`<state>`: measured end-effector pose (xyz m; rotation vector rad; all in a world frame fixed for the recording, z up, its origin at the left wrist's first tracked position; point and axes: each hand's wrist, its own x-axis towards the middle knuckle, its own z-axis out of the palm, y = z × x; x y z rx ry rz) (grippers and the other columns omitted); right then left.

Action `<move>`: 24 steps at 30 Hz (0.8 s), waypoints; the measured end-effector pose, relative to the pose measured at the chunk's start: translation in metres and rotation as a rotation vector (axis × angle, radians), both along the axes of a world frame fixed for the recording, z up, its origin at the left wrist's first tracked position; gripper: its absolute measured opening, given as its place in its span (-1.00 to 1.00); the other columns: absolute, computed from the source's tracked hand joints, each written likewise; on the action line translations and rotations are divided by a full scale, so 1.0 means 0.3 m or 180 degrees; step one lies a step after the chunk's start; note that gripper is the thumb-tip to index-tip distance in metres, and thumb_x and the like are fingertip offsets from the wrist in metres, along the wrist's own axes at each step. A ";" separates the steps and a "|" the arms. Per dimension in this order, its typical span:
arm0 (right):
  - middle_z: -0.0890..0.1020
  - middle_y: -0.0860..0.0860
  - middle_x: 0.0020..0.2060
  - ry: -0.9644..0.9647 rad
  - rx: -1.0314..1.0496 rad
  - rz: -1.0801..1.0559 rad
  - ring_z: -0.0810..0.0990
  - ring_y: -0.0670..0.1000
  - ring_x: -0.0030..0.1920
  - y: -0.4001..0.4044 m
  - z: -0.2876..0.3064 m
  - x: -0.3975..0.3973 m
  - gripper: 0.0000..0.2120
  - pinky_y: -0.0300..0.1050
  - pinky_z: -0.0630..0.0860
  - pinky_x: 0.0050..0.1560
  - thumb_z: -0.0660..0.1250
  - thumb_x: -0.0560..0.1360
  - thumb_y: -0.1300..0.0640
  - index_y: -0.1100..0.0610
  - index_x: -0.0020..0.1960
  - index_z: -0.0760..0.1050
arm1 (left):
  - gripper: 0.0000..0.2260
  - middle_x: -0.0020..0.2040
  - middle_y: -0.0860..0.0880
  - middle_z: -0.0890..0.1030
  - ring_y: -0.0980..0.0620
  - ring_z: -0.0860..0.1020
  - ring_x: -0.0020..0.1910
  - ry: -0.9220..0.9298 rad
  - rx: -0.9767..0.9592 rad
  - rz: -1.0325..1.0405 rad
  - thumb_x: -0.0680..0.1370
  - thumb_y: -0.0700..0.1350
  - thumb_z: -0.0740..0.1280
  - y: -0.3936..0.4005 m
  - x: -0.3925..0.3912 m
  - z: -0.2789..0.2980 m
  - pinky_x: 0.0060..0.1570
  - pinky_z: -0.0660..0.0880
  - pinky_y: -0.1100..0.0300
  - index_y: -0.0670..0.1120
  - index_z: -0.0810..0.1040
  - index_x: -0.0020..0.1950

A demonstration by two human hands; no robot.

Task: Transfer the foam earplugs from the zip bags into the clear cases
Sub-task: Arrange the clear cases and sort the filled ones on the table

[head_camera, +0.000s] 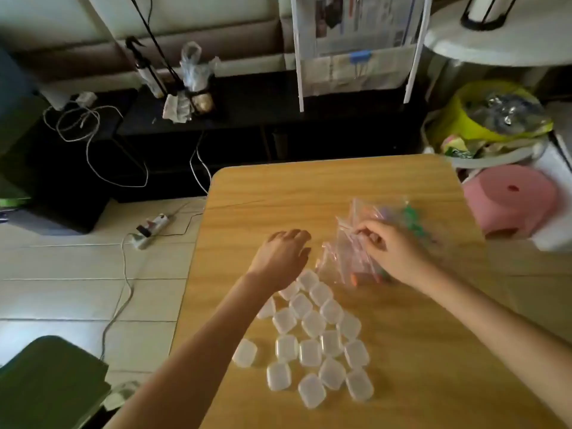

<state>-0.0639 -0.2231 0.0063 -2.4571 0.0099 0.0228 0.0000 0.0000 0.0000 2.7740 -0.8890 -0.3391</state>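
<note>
Zip bags (356,252) are piled on the wooden tabletop (309,193), just beyond the cluster of clear cases (312,335), and small coloured earplugs (413,219) are seen through the plastic, orange at the pile's near edge and green at its far side. The top bag of the pile is pinched by the curled fingers (366,232) of the right hand (393,246), near its zip edge. The left hand (284,252) is held just left of the bags, past the far end of the cases, with its fingers loosely bent and nothing grasped; whether the tabletop is touched cannot be told. The cases are shut and lie flat, close together, nearer the person than the bags.
</note>
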 end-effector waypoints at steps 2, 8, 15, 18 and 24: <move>0.56 -0.13 -0.11 -0.0379 -0.0209 0.0087 0.51 -0.06 -0.16 0.018 -0.097 0.017 -0.84 -0.08 0.49 -0.17 0.28 0.54 0.16 0.05 0.07 0.58 | -0.69 0.31 -0.05 0.50 -0.09 0.45 0.29 0.0089 -0.0451 -0.0010 0.58 -0.07 0.19 0.000 0.030 -0.117 0.24 0.36 0.11 -0.08 0.46 0.31; 0.50 -0.08 -0.18 -0.1455 -0.0536 0.0079 0.49 0.03 -0.06 0.022 -0.257 0.097 -0.70 -0.09 0.44 -0.13 0.16 0.47 0.00 0.07 -0.01 0.63 | -0.63 0.32 -0.01 0.50 0.09 0.37 0.34 -0.0089 -0.1610 -0.0098 0.53 -0.03 0.22 0.003 0.091 -0.269 0.35 0.21 0.28 -0.12 0.51 0.29; 0.53 -0.09 -0.20 -0.1429 -0.0571 0.0230 0.50 0.04 -0.03 0.041 -0.240 0.070 -0.74 0.00 0.41 0.16 0.24 0.52 -0.04 0.04 0.07 0.62 | -0.79 0.27 0.11 0.52 0.15 0.42 0.28 0.0645 -0.1981 0.0343 0.60 -0.09 0.23 0.005 0.090 -0.253 0.26 0.24 0.39 0.02 0.58 0.19; 0.61 -0.07 0.07 -0.1125 -0.1237 0.0089 0.45 0.07 0.26 0.049 -0.195 0.001 -0.57 0.04 0.27 0.28 0.25 0.47 -0.20 -0.11 0.30 0.46 | -0.81 0.24 0.04 0.54 0.06 0.46 0.23 0.1090 -0.2081 0.0523 0.61 -0.09 0.22 0.015 0.058 -0.207 0.25 0.35 0.21 0.07 0.58 0.14; 0.70 0.03 -0.06 -0.1471 -0.1430 -0.0643 0.59 0.12 -0.03 0.052 -0.184 -0.149 -0.80 -0.05 0.37 0.04 0.30 0.55 0.06 -0.06 0.13 0.61 | -0.82 0.11 0.05 0.56 0.08 0.51 0.13 0.0604 -0.2494 0.0752 0.61 -0.16 0.22 0.078 -0.101 -0.118 0.01 0.37 0.30 -0.01 0.55 0.15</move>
